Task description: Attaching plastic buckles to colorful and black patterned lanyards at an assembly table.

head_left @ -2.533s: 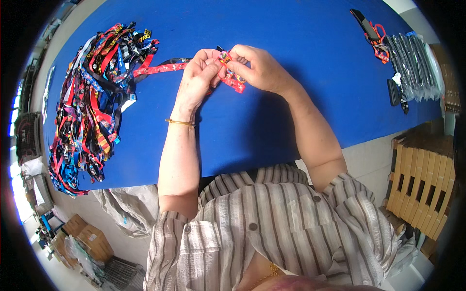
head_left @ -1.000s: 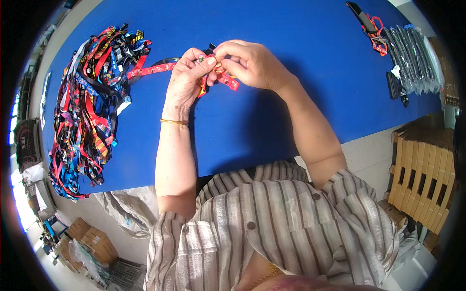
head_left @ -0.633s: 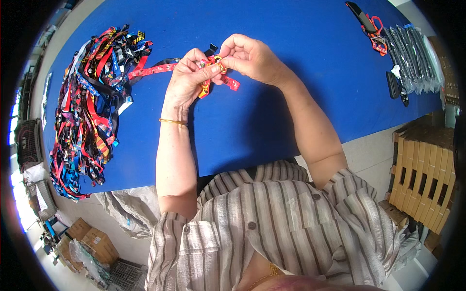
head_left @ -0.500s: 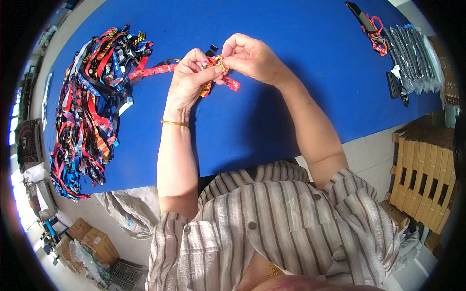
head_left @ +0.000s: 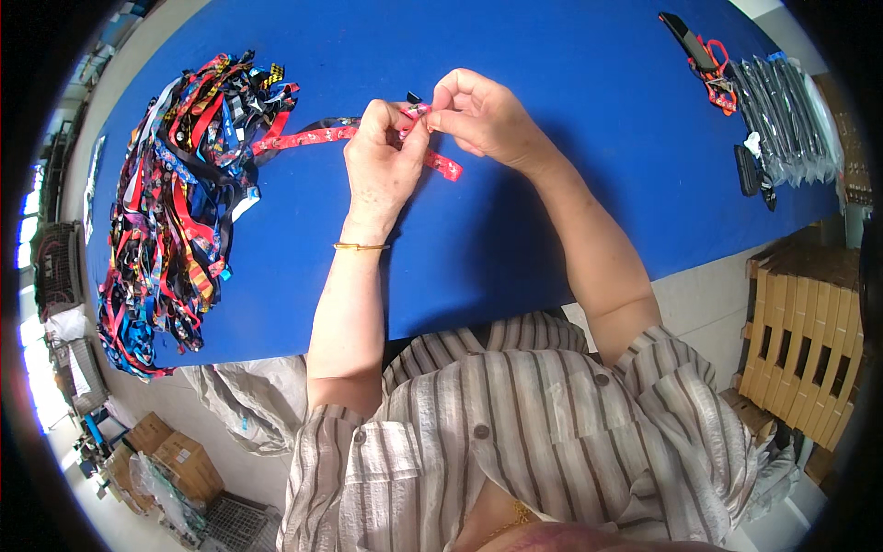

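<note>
A red printed lanyard strap point(head_left: 308, 138) runs from the left over the blue table to my hands, and its loose end hangs below my fingers. My left hand point(head_left: 386, 156) is closed on this strap, thumb pressed against the bent fingers. Close beside it, my right hand point(head_left: 486, 120) pinches a folded pinkish bit of strap at the left fingertips. Exactly what lies between the right thumb and finger is hidden. A small black end piece point(head_left: 414, 97) shows just beyond the left fingers. Left of my hands lies a big heap of colourful printed straps point(head_left: 175, 202).
At the far right of the blue table point(head_left: 561, 55) lie flat dark items in clear plastic bags point(head_left: 782, 115), an orange-handled tool point(head_left: 716, 55) and a small black object point(head_left: 747, 166). Stacked cardboard point(head_left: 800, 340) stands right of the table; cardboard boxes point(head_left: 184, 465) sit at lower left.
My left hand has shifted slightly right and turned, its fingers now more curled. The yellow patterned piece seen between my hands earlier no longer shows.
</note>
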Demonstrator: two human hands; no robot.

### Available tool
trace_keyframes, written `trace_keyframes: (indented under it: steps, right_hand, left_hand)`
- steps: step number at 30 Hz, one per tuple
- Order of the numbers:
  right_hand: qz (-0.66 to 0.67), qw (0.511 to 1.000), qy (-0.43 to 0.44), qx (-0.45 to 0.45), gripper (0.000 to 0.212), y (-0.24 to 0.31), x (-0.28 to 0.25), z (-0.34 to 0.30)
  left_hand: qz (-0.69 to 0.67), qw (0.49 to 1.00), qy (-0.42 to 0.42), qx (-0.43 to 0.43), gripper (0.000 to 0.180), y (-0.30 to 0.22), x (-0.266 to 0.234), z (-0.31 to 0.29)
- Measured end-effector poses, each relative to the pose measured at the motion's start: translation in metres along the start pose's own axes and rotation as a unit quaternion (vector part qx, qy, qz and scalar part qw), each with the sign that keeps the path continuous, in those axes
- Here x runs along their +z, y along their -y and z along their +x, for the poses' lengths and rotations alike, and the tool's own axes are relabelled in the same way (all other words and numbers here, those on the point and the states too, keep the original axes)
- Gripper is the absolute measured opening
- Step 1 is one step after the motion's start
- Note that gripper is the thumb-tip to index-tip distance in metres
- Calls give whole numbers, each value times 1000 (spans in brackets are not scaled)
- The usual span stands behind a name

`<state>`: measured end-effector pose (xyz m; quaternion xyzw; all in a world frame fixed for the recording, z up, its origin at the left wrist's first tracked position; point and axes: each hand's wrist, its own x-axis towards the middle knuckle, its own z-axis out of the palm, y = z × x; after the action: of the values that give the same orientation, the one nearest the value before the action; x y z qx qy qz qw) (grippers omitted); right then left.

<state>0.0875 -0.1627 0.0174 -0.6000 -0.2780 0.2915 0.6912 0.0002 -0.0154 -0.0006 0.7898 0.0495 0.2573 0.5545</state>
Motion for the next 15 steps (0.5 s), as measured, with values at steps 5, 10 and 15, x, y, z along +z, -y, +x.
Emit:
trace_keyframes:
  steps: [5,10,15]
  right_hand:
    - [-14,999,-7,-31,13,-1,4,0]
    - [-15,997,-74,1,19,-1,8,2]
    - [60,989,-64,120,28,-9,2,2]
  left_hand:
    - [159,982,-27,98,19,0,-1,1]
    - [176,953,-24,246,19,9,-3,6]
    - [195,941,11,275,20,11,0,5]
